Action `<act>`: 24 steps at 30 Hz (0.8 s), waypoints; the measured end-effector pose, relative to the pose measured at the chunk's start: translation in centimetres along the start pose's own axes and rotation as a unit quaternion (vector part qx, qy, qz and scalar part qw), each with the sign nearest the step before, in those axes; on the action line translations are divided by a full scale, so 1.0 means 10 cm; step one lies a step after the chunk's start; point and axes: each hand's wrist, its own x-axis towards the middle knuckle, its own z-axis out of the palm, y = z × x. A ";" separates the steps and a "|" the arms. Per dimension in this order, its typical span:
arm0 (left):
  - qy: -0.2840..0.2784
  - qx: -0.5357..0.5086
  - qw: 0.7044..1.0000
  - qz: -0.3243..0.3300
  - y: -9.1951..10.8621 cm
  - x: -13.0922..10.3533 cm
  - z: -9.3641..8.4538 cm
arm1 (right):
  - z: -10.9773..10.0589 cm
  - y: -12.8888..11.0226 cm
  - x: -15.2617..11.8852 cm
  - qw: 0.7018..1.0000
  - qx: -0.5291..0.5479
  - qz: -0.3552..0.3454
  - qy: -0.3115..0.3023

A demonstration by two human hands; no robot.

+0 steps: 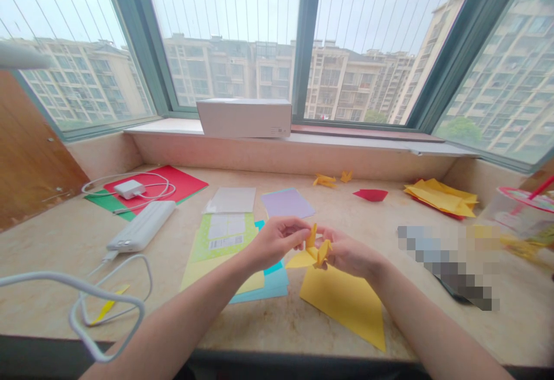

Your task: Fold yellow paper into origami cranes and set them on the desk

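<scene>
Between my two hands is a yellow folded paper crane (315, 251), its wings and points spread apart. My left hand (281, 240) pinches an upright point of it from the left. The fingers of my right hand (346, 250) close on its right side, partly hidden behind the paper. Beneath my hands lies a sheet of yellow paper (346, 305), flat on the counter. Small yellow folded paper pieces (324, 180) rest farther back, beside a red folded paper (371, 195).
Left of my hands are a green-patterned paper packet (225, 240), blue sheets (264, 293) and a purple sheet (288, 203). A white power bank (142, 227) with cables lies at the left. Yellow papers (441, 196) and a plastic cup (519, 213) are at the right.
</scene>
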 end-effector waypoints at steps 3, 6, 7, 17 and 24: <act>0.012 0.014 1.000 0.000 0.00 -0.01 0.00 | -0.01 -0.02 0.00 0.999 -0.027 -0.033 0.023; 0.041 0.083 0.995 0.031 0.01 -0.02 0.00 | -0.06 -0.08 -0.03 0.991 -0.065 -0.081 0.090; 0.053 0.115 0.991 0.047 0.02 -0.02 0.01 | -0.08 -0.10 -0.04 0.986 -0.082 -0.093 0.108; 0.078 0.252 0.955 0.137 0.03 -0.04 0.01 | -0.09 -0.12 -0.07 0.965 -0.179 -0.109 0.159; 0.030 0.144 0.988 0.053 0.05 -0.06 0.01 | -0.03 -0.15 -0.07 0.966 -0.171 -0.119 0.155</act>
